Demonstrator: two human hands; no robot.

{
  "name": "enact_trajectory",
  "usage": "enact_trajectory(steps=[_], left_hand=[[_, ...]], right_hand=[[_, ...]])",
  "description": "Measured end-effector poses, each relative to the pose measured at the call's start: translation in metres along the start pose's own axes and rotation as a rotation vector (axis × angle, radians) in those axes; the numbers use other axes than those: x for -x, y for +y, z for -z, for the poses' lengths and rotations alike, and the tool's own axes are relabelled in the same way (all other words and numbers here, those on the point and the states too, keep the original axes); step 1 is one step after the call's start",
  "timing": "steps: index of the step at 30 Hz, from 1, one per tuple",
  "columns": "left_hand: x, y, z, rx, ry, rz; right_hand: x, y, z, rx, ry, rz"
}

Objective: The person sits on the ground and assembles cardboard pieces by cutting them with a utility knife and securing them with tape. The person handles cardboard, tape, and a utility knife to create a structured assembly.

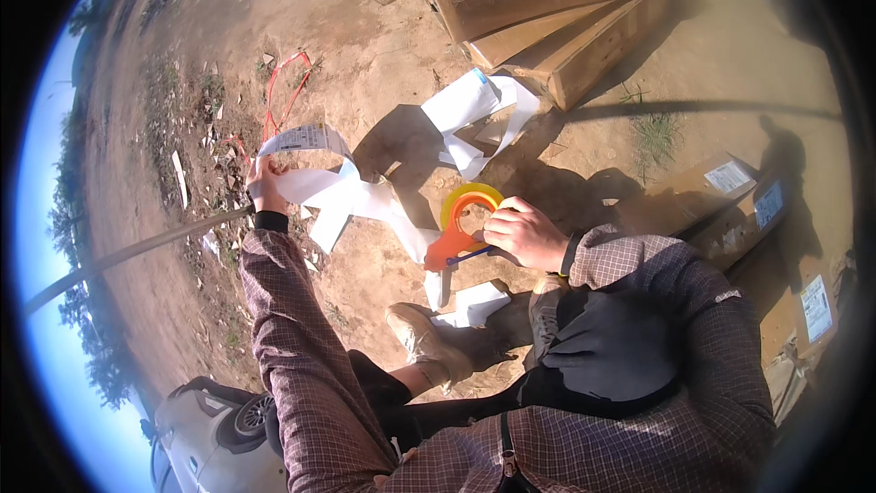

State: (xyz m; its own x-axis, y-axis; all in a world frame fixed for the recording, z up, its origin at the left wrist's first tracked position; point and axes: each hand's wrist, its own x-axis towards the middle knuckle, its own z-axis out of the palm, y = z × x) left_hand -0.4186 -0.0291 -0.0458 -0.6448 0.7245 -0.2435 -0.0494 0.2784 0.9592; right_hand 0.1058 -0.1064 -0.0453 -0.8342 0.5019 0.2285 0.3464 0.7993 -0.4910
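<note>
Left hand [265,184] has a white label strip [370,201] pinched at its end, the rest trailing off rightward. Next there's an orange tape dispenser [451,245] with a yellow roll [453,201], just left of the right hand [525,233], fingers curled onto its edge. Labelled cardboard boxes [680,201] lie further right.

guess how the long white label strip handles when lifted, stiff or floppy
The white label strip is probably floppy, since it curls and bends beyond the left hand. It also looks light for its length, appearing paper-thin where it twists.
</note>
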Motion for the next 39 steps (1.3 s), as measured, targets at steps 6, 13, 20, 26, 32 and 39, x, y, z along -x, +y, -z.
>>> enact_trajectory(steps=[6, 13, 20, 26, 32, 39], left_hand=[[-0.061, 0.073, 0.131, 0.009, -0.031, -0.210], [0.012, 0.190, 0.074, 0.092, 0.123, -0.468], [0.081, 0.180, 0.051, -0.356, 0.548, -0.692], [0.062, 0.000, 0.161, -1.025, 0.078, -0.551], [0.106, -0.064, 0.024, -1.015, 0.019, -0.513], [0.253, -0.027, -0.152, -0.293, -0.479, -0.335]], right_hand=[[-0.150, 0.038, 0.027, -0.070, 0.298, -0.013], [-0.233, 0.159, -0.014, 0.117, 0.260, -0.176], [-0.165, 0.129, 0.011, -0.016, 0.373, -0.055], [-0.078, 0.179, 0.091, 0.198, 0.618, -0.163], [0.002, 0.269, 0.145, 0.350, 0.041, -0.229], [0.043, 0.212, 0.131, 0.110, -0.036, -0.208]])
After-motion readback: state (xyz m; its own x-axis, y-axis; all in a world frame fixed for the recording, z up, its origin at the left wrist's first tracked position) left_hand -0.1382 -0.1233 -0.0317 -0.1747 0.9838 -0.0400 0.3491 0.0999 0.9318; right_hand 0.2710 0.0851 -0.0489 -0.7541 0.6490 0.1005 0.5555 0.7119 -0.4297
